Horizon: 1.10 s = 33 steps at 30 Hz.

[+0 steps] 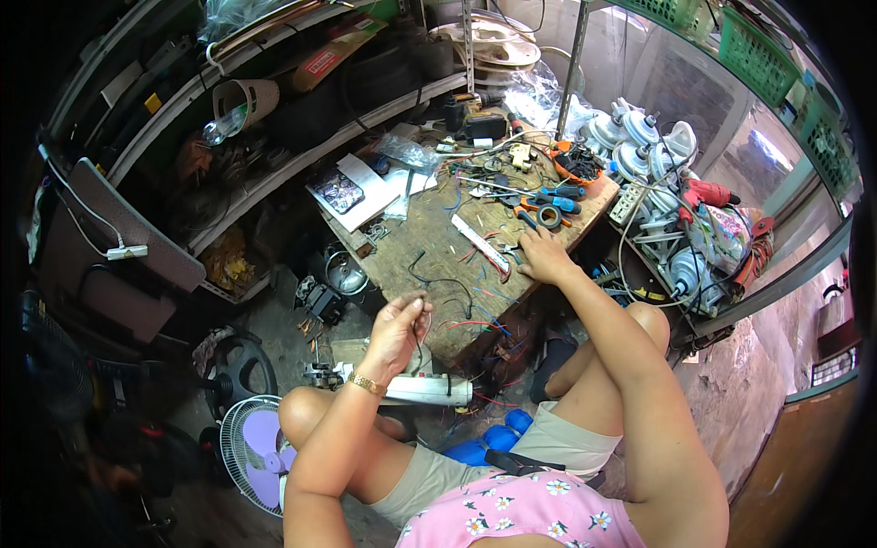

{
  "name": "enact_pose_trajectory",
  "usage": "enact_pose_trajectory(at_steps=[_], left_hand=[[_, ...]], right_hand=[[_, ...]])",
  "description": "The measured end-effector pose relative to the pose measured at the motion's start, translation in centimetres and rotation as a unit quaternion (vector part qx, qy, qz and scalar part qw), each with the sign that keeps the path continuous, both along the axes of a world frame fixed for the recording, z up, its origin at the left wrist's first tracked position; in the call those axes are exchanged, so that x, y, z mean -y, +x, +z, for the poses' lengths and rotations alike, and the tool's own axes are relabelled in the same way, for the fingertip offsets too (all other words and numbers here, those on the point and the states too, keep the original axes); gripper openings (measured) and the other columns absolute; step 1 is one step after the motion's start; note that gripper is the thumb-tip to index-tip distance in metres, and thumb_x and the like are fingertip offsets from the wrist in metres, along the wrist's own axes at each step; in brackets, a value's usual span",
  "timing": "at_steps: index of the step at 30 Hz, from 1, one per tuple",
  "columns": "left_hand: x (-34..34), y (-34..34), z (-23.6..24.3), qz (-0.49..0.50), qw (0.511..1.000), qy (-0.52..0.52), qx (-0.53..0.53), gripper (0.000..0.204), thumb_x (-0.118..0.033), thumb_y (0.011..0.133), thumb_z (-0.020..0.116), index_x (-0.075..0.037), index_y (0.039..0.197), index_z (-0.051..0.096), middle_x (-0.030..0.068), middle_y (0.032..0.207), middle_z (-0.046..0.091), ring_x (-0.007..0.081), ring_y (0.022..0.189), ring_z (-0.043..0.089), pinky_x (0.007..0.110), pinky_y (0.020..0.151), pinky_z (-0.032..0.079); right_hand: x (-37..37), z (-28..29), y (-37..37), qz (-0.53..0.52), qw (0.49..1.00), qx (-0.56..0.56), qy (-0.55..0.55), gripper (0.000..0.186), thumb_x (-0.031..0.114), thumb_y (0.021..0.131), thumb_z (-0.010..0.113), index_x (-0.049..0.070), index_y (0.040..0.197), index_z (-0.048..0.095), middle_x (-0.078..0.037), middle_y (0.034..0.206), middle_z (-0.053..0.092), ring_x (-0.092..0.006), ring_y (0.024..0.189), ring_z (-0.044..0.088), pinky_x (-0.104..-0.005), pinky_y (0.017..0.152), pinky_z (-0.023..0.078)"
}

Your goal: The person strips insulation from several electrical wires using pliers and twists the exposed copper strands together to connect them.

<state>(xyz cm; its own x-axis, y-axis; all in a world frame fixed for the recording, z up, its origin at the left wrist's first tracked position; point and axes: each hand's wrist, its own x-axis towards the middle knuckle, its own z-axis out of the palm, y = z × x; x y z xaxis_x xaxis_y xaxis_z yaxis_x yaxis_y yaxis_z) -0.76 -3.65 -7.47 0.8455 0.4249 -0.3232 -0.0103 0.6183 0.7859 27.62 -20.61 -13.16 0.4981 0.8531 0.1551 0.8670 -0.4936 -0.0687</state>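
My left hand [399,331] is raised at the near left edge of the wooden tabletop, thumb and fingers pinched together on a thin wire [420,354] that hangs below them. Beyond it, a black wire [445,281] lies curved on the wood. At the right edge of the tabletop, my right hand [545,257] rests with its fingers stretched out. Beside its fingertips are a small metal piece [510,247] and a white strip [479,243] with red wires. What lies under the right palm is hidden.
Pliers [527,217], a roll of black tape [549,216] and blue-handled tools [559,201] lie beyond my right hand. White papers [365,194] with a phone sit at the far left. White plastic fan parts [639,146] are piled right. A purple-bladed fan [265,447] stands lower left.
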Motion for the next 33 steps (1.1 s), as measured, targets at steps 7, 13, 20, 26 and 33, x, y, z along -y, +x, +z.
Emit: enact_pose_trajectory(at_steps=[7,13,20,26,33], left_hand=[[-7.1,3.7,-4.8,0.106,0.727,0.672,-0.091,0.012,-0.011,0.085,0.054,-0.002,0.091,0.057,0.0174,0.111,0.054,0.0320,0.099,0.052,0.039,0.085,0.040],[-3.4,5.8,-4.5,0.076,0.731,0.673,-0.084,0.008,-0.009,0.083,0.056,-0.004,0.089,0.056,0.0140,0.107,0.057,0.0316,0.096,0.054,0.039,0.082,0.042],[-0.8,4.2,2.7,0.039,0.940,0.335,-0.049,0.017,-0.018,0.089,0.057,-0.002,0.086,0.054,-0.0045,0.067,0.047,0.0030,0.058,0.039,0.021,0.051,0.034],[2.4,0.8,5.4,-0.045,0.944,0.326,-0.035,0.012,-0.016,0.091,0.055,-0.004,0.089,0.055,-0.0079,0.067,0.044,0.0006,0.053,0.034,0.018,0.045,0.027],[4.6,0.4,4.3,-0.026,0.923,0.385,0.002,0.010,-0.009,0.089,0.055,0.001,0.088,0.055,-0.0043,0.072,0.050,0.0021,0.065,0.041,0.019,0.056,0.036]], right_hand=[[-0.7,-0.6,-1.7,-0.030,0.999,-0.040,-0.002,0.029,0.020,0.074,0.062,0.001,0.093,0.053,-0.016,0.104,0.053,-0.0332,0.099,0.050,-0.0470,0.083,0.041],[1.1,-0.7,1.6,-0.202,0.812,-0.469,0.283,0.027,0.026,0.084,0.046,0.001,0.091,0.050,-0.015,0.090,0.059,-0.0247,0.076,0.055,-0.0360,0.065,0.045],[0.7,6.9,-7.6,0.155,0.873,-0.372,0.274,0.015,-0.001,0.072,0.049,0.002,0.087,0.048,-0.010,0.083,0.058,-0.0224,0.073,0.055,-0.0360,0.065,0.045],[1.7,10.8,-12.4,0.237,0.948,-0.103,0.183,0.023,-0.005,0.064,0.052,0.000,0.087,0.049,-0.013,0.089,0.054,-0.0324,0.090,0.050,-0.0391,0.076,0.043],[4.6,10.1,-13.5,0.209,0.949,-0.135,0.193,0.032,-0.006,0.063,0.054,-0.001,0.094,0.051,-0.015,0.105,0.054,-0.0335,0.094,0.050,-0.0398,0.080,0.042]])
